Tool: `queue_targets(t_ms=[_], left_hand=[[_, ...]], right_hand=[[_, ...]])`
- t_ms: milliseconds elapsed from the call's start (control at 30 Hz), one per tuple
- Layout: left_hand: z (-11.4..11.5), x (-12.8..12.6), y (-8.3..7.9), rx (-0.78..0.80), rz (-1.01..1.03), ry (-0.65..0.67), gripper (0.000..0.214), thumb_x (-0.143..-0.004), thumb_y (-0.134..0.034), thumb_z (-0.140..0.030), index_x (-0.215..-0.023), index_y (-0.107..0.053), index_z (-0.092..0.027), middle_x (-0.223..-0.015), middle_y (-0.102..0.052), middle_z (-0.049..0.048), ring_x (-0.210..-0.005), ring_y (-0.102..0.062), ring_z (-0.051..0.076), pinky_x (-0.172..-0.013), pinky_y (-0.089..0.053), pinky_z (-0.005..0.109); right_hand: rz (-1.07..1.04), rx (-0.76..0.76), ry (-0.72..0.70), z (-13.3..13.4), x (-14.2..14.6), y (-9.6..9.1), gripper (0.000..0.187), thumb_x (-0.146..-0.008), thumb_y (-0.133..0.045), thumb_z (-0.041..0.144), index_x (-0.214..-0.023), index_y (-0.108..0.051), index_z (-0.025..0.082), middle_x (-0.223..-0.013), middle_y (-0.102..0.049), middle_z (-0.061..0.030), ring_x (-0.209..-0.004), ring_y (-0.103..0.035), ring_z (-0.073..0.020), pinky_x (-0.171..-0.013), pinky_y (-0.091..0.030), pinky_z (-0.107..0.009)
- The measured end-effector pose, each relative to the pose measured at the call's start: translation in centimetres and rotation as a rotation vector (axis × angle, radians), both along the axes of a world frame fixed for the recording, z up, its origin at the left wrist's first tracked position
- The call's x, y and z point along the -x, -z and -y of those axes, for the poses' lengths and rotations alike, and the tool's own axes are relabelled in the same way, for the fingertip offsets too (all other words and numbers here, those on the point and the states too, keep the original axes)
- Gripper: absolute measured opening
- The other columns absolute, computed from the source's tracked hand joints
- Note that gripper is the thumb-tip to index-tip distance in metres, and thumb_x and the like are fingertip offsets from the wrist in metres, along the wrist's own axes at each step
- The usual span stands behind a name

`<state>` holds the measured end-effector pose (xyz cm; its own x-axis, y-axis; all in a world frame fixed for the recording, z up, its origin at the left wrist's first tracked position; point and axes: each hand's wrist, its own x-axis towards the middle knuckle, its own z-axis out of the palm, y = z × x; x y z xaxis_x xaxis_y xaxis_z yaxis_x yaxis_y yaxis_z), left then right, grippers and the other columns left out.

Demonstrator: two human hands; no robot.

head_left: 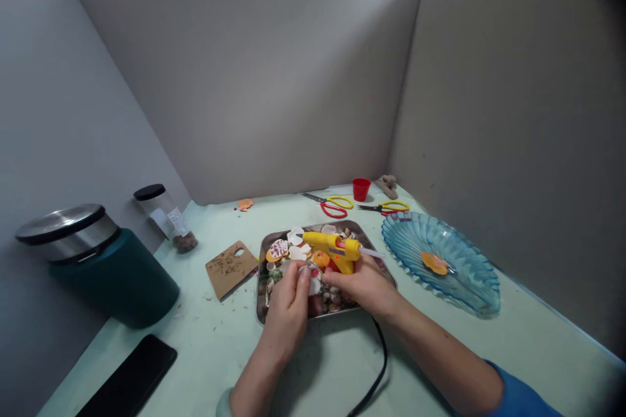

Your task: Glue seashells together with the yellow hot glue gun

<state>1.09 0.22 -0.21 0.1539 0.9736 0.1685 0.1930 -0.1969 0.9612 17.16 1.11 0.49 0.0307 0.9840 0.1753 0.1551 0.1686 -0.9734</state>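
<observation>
My right hand (366, 283) is wrapped round the handle of a yellow hot glue gun (337, 245), its dark nozzle pointing left and a pale glue stick showing at the back. The fingers of my left hand (287, 293) are pinched together just below and left of the gun. Something small sits at those fingertips, too small to make out. Both hands are over a metal tray (261, 280) of shells, small stones and painted pieces, among them a white disc with dark red marks (278, 248) and an orange piece (321, 258).
A brown board (229, 270), teal flask (117, 280), clear jar (169, 221) and black phone (130, 378) are on the left. Two scissors (337, 204) (386, 208) and a red cup (361, 189) stand behind. A blue glass dish (469, 267) is right; a black cord (381, 365) runs frontward.
</observation>
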Motion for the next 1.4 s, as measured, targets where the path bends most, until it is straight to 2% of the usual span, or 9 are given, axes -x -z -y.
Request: queue_targets(t_ms=[167, 267, 400, 600, 767, 833, 1100, 1300, 1400], left_hand=[[-0.2, -0.1, 0.3, 0.032, 0.012, -0.056, 0.029, -0.087, -0.056, -0.05, -0.088, -0.053, -0.022, -0.052, -0.059, -0.0035, -0.044, -0.051, 0.013, -0.046, -0.038, 0.021], [-0.3, -0.1, 0.4, 0.087, 0.113, -0.035, 0.031, -0.089, -0.052, -0.052, -0.091, -0.05, -0.022, -0.048, -0.057, -0.0045, -0.042, -0.05, 0.012, -0.045, -0.039, 0.02], [-0.3, -0.1, 0.1, 0.133, 0.215, 0.004, 0.034, -0.087, -0.055, -0.053, -0.097, -0.049, -0.021, -0.046, -0.057, -0.0056, -0.04, -0.05, 0.012, -0.044, -0.039, 0.019], [-0.6, -0.2, 0.3, 0.173, 0.292, 0.01, 0.039, -0.08, -0.064, -0.055, -0.091, -0.05, -0.02, -0.045, -0.055, -0.0058, -0.039, -0.048, 0.01, -0.043, -0.037, 0.017], [-0.6, -0.5, -0.1, 0.194, 0.339, -0.043, 0.047, -0.069, -0.073, -0.058, -0.082, -0.048, -0.02, -0.049, -0.049, -0.0085, -0.037, -0.04, 0.006, -0.037, -0.031, 0.016], [-0.4, -0.6, -0.3, 0.185, 0.35, -0.06, 0.048, -0.067, -0.075, -0.058, -0.08, -0.048, -0.02, -0.051, -0.048, -0.0084, -0.038, -0.038, 0.005, -0.036, -0.031, 0.016], [-0.4, -0.7, -0.5, 0.165, 0.342, -0.096, 0.048, -0.066, -0.076, -0.058, -0.075, -0.049, -0.019, -0.052, -0.046, -0.0087, -0.039, -0.038, 0.004, -0.036, -0.032, 0.015], [-0.4, -0.8, -0.5, 0.17, 0.338, -0.098, 0.048, -0.067, -0.075, -0.057, -0.074, -0.048, -0.019, -0.052, -0.047, -0.0088, -0.04, -0.039, 0.004, -0.036, -0.033, 0.015], [-0.4, -0.7, -0.4, 0.179, 0.342, -0.091, 0.047, -0.067, -0.075, -0.057, -0.075, -0.047, -0.02, -0.051, -0.046, -0.0092, -0.038, -0.038, 0.004, -0.036, -0.032, 0.016]], right_hand=[[0.005, 0.047, 0.012, 0.1, 0.5, 0.8, 0.008, -0.071, -0.071, 0.027, -0.076, -0.07, 0.02, -0.068, -0.07, -0.0008, -0.064, -0.065, -0.0208, -0.058, -0.053, -0.031], [0.028, 0.06, 0.018, 0.3, 0.8, 1.1, 0.01, -0.072, -0.07, 0.03, -0.071, -0.066, 0.021, -0.061, -0.066, 0.0006, -0.056, -0.061, -0.0189, -0.052, -0.049, -0.029], [-0.027, 0.093, -0.021, 0.5, 1.0, 1.2, 0.011, -0.074, -0.068, 0.03, -0.074, -0.065, 0.02, -0.063, -0.064, 0.0011, -0.053, -0.057, -0.0162, -0.048, -0.046, -0.027], [-0.053, 0.079, 0.001, 0.6, 1.1, 0.9, 0.014, -0.074, -0.068, 0.031, -0.079, -0.064, 0.019, -0.071, -0.066, 0.0005, -0.063, -0.059, -0.0164, -0.058, -0.047, -0.028], [-0.049, 0.192, -0.073, 0.8, 1.1, 0.9, 0.018, -0.076, -0.067, 0.035, -0.084, -0.065, 0.019, -0.067, -0.062, 0.0014, -0.057, -0.054, -0.0152, -0.053, -0.043, -0.027], [-0.048, 0.191, -0.085, 0.9, 1.1, 0.9, 0.019, -0.077, -0.066, 0.035, -0.087, -0.066, 0.019, -0.069, -0.063, 0.0008, -0.059, -0.054, -0.0158, -0.056, -0.043, -0.028], [-0.072, 0.138, -0.127, 1.0, 1.2, 0.5, 0.023, -0.078, -0.066, 0.034, -0.096, -0.068, 0.02, -0.09, -0.07, -0.0037, -0.085, -0.063, -0.0224, -0.078, -0.049, -0.033], [-0.074, 0.126, -0.134, 0.9, 1.1, 1.1, 0.019, -0.079, -0.067, 0.035, -0.089, -0.07, 0.019, -0.089, -0.071, -0.0036, -0.086, -0.063, -0.0219, -0.078, -0.05, -0.032], [-0.1, 0.11, -0.151, 0.9, 1.1, 1.2, 0.02, -0.08, -0.066, 0.035, -0.092, -0.069, 0.019, -0.091, -0.071, -0.0035, -0.085, -0.063, -0.0213, -0.078, -0.049, -0.032]])
